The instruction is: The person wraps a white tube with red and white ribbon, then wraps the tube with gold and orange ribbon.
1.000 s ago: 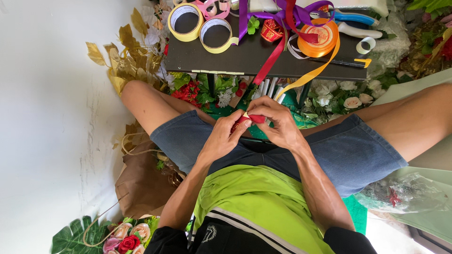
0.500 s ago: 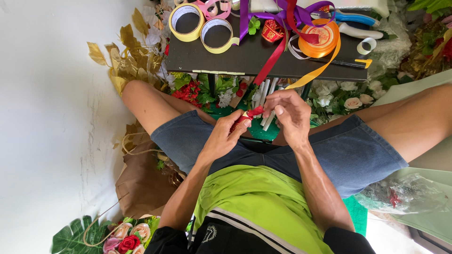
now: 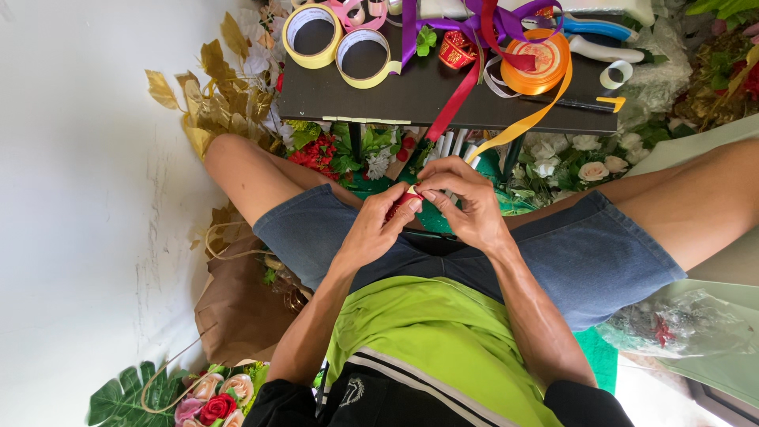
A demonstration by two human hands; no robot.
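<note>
I sit with a small black table (image 3: 411, 99) beyond my knees. A red ribbon (image 3: 455, 103) runs from the tabletop down to my lap. My left hand (image 3: 375, 229) pinches a folded red bit of that ribbon (image 3: 398, 207) between thumb and fingers. My right hand (image 3: 466, 202) meets it from the right, its fingertips closed on the same red piece. Both hands hover over my denim shorts, just in front of the table's near edge.
On the table lie two yellow tape rolls (image 3: 312, 32) (image 3: 364, 57), an orange ribbon spool (image 3: 538, 63), purple ribbon (image 3: 474, 20) and a blue-handled tool (image 3: 593, 28). Artificial flowers (image 3: 553, 166) and gold leaves (image 3: 213, 87) crowd the floor, with a wrapped bouquet (image 3: 213, 395) at lower left.
My right hand, which had opened and shifted right off the ribbon, has come back to the left and closed on the red piece. The left hand barely moved.
</note>
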